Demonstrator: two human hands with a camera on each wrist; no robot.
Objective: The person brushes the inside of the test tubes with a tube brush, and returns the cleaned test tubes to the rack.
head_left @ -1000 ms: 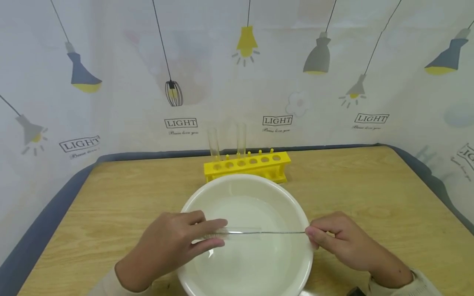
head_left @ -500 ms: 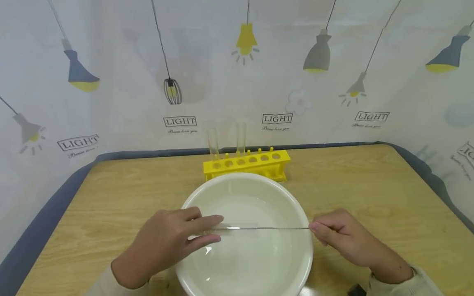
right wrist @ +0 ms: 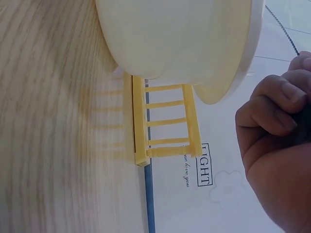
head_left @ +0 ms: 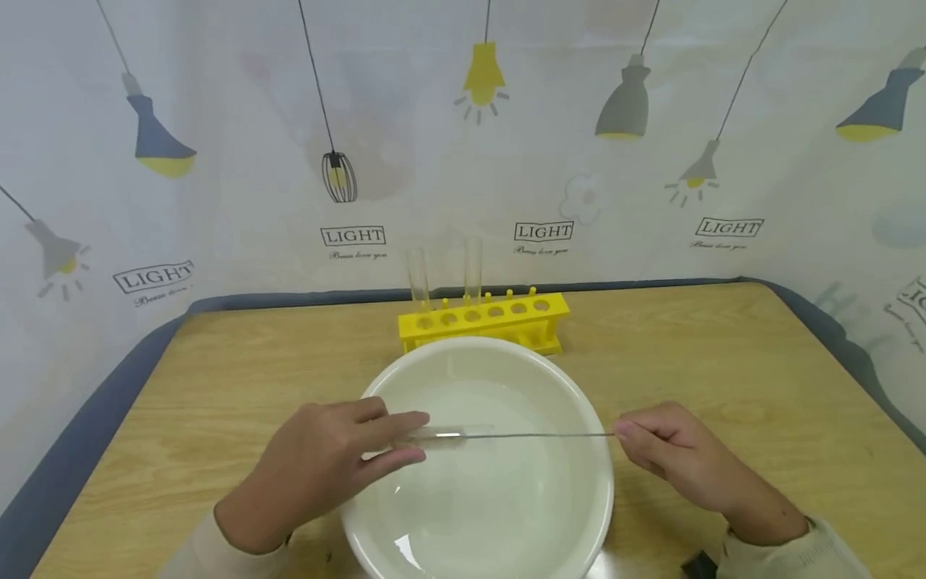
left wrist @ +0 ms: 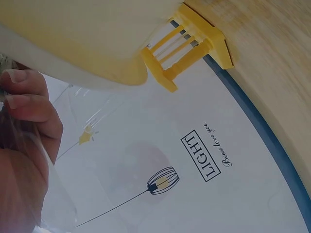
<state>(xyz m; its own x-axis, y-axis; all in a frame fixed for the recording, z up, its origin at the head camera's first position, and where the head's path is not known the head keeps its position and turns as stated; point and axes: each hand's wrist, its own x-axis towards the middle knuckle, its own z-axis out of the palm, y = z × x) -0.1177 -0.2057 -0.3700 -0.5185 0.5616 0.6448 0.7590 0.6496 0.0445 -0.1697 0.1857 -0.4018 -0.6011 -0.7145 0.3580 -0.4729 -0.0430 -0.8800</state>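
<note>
My left hand [head_left: 318, 462] grips a clear test tube [head_left: 477, 442] lying level above the white basin [head_left: 606, 482], its open end facing right. Its closed end is hidden in the hand. Inside the tube runs a test tube brush [head_left: 550, 435], whose bristles are mostly covered by the left fingers. On the right, my right hand [head_left: 673, 450] pinches the end of the brush's twisted wire, just past the basin's rim. The right wrist view shows curled fingers [right wrist: 279, 104] with the wire above them. Bent left fingers [left wrist: 31, 107] appear beside the basin in the left wrist view.
Behind the basin stands a yellow test tube rack [head_left: 521, 310]. Two upright test tubes, one left [head_left: 417, 277] and one more central [head_left: 473, 269], are in it. A small black object [head_left: 698, 564] lies near the right sleeve. A printed curtain hangs behind the wooden table [head_left: 239, 362].
The right hand has moved right and the left hand slightly left, so more brush wire shows outside the tube. Both hands, tube and brush have shifted a little toward the far side.
</note>
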